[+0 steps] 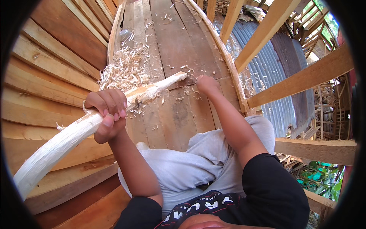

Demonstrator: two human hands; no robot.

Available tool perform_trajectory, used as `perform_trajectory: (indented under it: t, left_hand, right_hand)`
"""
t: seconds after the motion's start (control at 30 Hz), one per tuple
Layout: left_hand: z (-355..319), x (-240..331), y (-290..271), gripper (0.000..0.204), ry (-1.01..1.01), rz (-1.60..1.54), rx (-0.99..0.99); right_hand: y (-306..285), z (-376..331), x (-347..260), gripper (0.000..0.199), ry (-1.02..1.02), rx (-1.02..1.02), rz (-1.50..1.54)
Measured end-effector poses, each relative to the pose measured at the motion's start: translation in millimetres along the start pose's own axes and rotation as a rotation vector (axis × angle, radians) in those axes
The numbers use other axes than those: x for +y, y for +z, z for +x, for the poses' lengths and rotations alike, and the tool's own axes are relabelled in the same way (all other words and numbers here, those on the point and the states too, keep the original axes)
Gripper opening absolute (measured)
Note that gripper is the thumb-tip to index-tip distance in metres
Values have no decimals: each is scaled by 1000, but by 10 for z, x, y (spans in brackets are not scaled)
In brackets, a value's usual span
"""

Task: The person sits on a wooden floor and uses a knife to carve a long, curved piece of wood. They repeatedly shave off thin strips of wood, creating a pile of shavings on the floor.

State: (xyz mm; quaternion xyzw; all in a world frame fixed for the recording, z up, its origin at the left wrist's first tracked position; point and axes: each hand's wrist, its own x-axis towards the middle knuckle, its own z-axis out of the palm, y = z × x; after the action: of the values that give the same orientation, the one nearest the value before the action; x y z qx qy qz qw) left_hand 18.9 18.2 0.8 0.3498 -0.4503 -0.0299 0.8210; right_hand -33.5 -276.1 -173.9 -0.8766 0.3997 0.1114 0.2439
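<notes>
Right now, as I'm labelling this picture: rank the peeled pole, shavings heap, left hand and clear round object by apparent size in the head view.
Peeled pole
Shavings heap and left hand: too alike to rank
Clear round object

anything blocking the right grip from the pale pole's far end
Nothing clearly does: between the right grip and the pale pole's far end is a narrow gap over plank floor. The shavings pile lies off left. Whether the grip holds a thin tool is unclear.

White lettering on the black shirt
</notes>
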Motion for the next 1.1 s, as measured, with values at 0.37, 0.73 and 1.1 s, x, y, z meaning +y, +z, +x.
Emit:
perform_trajectory:
  t: [0.37, 0.73, 1.1]
  left_hand:
    - [85, -133, 236, 17, 110, 192, 557]
    - [35, -134, 271, 10, 80, 74, 526]
    - [-18, -68, 143, 14, 78, 99, 629]
  right_hand:
    - [143, -142, -336, 61, -169, -58, 262]
    - [162, -364, -271, 56, -222, 52, 417]
    - [-81, -843, -824, 53, -390, -71, 396]
